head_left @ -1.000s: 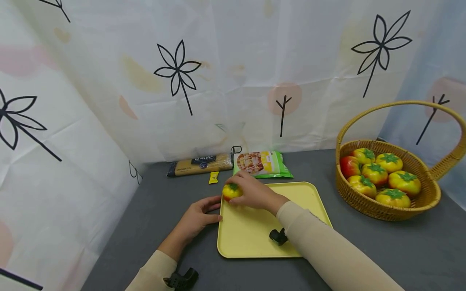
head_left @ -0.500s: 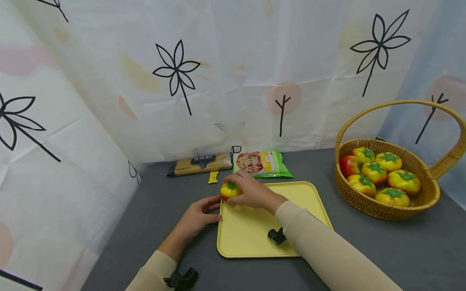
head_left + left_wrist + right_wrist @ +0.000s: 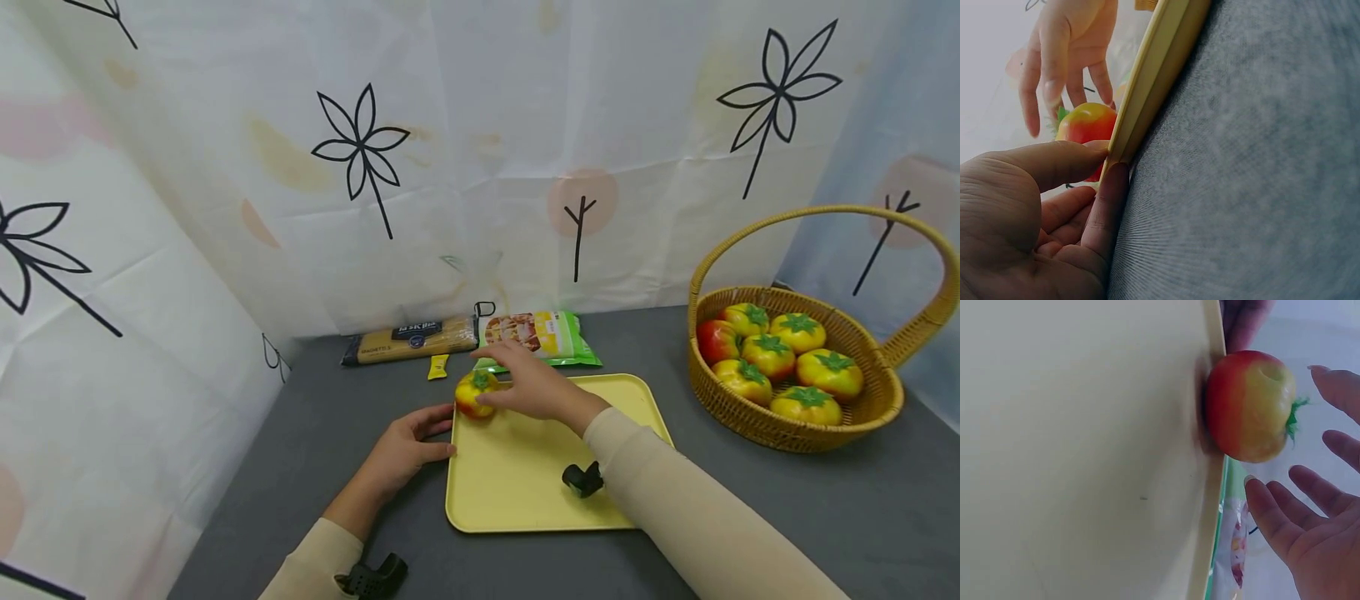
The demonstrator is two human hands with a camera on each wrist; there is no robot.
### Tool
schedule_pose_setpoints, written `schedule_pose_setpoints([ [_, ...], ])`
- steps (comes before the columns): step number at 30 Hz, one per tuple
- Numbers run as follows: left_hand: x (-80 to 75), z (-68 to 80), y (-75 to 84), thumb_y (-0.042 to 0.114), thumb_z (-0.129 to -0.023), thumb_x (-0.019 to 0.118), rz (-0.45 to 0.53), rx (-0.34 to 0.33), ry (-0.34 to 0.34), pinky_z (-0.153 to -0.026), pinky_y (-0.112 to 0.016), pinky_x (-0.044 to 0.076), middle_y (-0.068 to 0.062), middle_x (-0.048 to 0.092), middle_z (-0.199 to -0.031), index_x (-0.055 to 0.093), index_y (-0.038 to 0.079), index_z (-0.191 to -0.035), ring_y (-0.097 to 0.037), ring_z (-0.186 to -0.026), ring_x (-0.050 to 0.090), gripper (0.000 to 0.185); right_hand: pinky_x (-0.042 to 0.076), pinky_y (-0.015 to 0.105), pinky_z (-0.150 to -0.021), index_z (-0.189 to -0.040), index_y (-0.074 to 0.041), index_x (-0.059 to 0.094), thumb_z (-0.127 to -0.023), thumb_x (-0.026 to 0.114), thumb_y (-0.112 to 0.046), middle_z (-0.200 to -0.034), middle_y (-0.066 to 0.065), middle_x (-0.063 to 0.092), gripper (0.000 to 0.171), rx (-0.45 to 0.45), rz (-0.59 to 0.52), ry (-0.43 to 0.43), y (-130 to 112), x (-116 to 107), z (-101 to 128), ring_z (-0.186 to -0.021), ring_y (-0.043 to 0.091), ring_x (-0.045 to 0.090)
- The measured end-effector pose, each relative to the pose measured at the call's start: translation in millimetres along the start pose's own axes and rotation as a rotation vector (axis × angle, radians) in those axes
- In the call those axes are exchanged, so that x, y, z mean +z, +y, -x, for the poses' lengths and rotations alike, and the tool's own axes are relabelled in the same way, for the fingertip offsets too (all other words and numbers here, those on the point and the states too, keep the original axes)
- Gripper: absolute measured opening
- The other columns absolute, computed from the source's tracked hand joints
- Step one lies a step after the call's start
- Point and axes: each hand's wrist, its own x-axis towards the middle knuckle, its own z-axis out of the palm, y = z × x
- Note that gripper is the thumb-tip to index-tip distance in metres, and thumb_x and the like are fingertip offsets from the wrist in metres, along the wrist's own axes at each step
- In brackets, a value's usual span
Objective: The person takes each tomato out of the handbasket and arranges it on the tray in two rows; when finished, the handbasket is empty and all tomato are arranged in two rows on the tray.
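A yellow-and-red tomato (image 3: 476, 393) with a green leafy top sits in the far left corner of the yellow tray (image 3: 540, 492). Beside it my right hand (image 3: 528, 387) has its fingers spread; in the right wrist view a gap shows between the fingertips (image 3: 1257, 487) and the tomato (image 3: 1250, 406). My left hand (image 3: 405, 450) is at the tray's left edge. In the left wrist view its thumb lies on the rim (image 3: 1141, 94), with a finger just below, pinching it. The other left fingers are partly hidden behind the thumb.
A wicker basket (image 3: 795, 435) with a tall handle, holding several similar tomatoes, stands on the right. Behind the tray lie a spaghetti pack (image 3: 412, 340), a green food bag (image 3: 558, 337) and a small yellow packet (image 3: 438, 367). A patterned curtain (image 3: 480, 167) hangs along the back.
My right hand has let go of the tomato, spreading its fingers and drawing off to the right. The tomato stays in the tray's corner. My left hand has kept its place.
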Motion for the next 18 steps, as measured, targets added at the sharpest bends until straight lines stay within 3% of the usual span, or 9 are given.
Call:
schedule_pose_setpoints([
  [7,0.0,1.6,1.2,0.006,-0.096,0.084,-0.013,0.005,0.0,-0.11,-0.044,0.051,-0.018,0.055,-0.158,0.055,-0.001,-0.158,-0.036,-0.144,0.053,0.069,0.05,0.059,-0.109,-0.164,-0.013,0.05,-0.106,0.074,-0.043,-0.166,0.011,0.044,0.07,-0.036,-0.133,0.031,3,-13,17,-0.144,0.038,0.049],
  [18,1.4,1.9,0.5,0.004,-0.095,0.084,0.0,0.003,0.011,-0.106,-0.04,0.054,-0.019,0.057,-0.156,0.056,-0.002,-0.157,-0.036,-0.143,0.054,0.068,0.045,0.069,-0.109,-0.166,-0.008,0.044,-0.119,0.045,-0.041,-0.17,0.017,0.037,0.058,-0.077,-0.371,0.062,16,-35,50,-0.146,0.043,0.046],
])
